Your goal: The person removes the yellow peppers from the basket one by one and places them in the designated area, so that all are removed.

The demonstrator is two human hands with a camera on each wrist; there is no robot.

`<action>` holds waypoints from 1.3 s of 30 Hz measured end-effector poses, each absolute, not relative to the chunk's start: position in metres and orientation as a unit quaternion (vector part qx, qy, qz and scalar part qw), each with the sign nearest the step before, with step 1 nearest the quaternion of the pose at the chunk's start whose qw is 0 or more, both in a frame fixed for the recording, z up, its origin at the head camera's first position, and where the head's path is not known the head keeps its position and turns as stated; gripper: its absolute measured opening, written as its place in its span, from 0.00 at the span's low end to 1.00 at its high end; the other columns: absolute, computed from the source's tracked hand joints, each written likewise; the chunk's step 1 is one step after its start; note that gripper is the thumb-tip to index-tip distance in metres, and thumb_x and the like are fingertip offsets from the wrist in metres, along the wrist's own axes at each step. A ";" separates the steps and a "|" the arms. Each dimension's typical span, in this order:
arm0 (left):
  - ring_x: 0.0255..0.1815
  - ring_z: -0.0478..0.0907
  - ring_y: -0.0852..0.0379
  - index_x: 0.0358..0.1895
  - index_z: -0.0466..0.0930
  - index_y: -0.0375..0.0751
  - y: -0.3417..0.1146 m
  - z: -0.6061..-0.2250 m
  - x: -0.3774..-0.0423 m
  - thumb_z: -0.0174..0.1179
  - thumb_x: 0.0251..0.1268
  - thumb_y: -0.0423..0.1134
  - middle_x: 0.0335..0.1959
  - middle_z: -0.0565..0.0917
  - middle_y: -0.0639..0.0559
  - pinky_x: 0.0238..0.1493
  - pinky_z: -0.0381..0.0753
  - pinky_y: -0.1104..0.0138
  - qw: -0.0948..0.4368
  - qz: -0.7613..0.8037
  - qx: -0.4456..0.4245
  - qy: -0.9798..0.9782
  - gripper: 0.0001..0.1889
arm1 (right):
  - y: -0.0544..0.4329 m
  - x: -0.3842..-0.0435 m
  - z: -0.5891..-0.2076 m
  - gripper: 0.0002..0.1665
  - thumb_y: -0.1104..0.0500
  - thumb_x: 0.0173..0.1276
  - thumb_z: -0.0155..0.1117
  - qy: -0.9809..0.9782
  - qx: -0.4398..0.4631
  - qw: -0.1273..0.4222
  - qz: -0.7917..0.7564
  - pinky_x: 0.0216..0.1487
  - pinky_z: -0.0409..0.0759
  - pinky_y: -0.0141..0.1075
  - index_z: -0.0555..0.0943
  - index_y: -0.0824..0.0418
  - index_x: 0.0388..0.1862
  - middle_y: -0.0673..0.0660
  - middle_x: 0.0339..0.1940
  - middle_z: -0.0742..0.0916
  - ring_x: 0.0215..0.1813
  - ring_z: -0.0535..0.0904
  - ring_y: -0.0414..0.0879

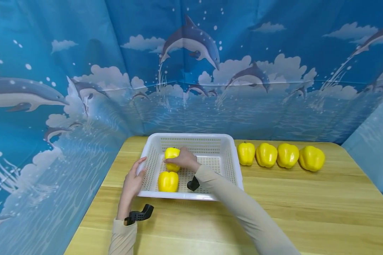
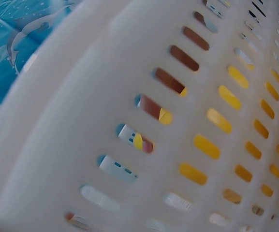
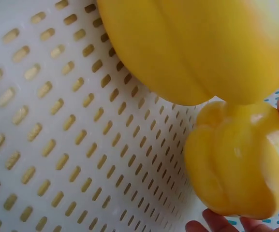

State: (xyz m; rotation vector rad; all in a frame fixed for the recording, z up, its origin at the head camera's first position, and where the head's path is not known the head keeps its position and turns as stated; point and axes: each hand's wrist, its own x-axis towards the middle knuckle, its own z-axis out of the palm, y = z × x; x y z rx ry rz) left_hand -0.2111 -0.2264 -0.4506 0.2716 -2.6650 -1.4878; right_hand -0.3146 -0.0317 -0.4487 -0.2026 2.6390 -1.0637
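Observation:
A white slotted plastic basket (image 1: 191, 195) stands on the wooden table with two yellow bell peppers inside its left half. My right hand (image 1: 186, 160) reaches into it and grips the farther yellow bell pepper (image 1: 172, 154), thumb on one side and fingers around the other in the right wrist view. Nearer the front wall sits the second yellow bell pepper (image 1: 168, 182). At the basket's left rim my left hand (image 1: 133, 181) rests with fingers extended along the outside. The left wrist view is filled by the slotted basket wall (image 2: 144, 159), yellow showing through its holes.
Several more yellow bell peppers (image 1: 266, 155) stand in a row on the table (image 1: 290, 209), right of the basket near the back edge. Behind the table hangs a blue curtain (image 1: 185, 106) printed with dolphins. Each wrist carries a black camera mount (image 1: 140, 214).

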 end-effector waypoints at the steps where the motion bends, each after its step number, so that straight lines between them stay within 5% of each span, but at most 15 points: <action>1: 0.44 0.77 0.43 0.70 0.61 0.57 -0.227 -0.451 -0.211 0.45 0.75 0.39 0.64 0.69 0.36 0.36 0.77 0.57 0.039 -0.485 0.089 -0.869 0.23 | -0.031 -0.315 -0.449 0.56 0.32 0.48 0.70 0.915 -0.069 0.141 -0.372 0.43 0.72 0.44 0.62 0.64 0.64 0.59 0.46 0.79 0.43 0.76 0.51; 39: 0.46 0.77 0.42 0.70 0.60 0.59 -0.226 -0.451 -0.212 0.45 0.75 0.40 0.64 0.69 0.38 0.39 0.77 0.56 0.031 -0.496 0.090 -0.863 0.23 | 0.025 -0.297 -0.391 0.49 0.39 0.51 0.72 0.833 -0.080 0.010 -0.548 0.40 0.77 0.42 0.57 0.58 0.61 0.60 0.52 0.70 0.46 0.74 0.53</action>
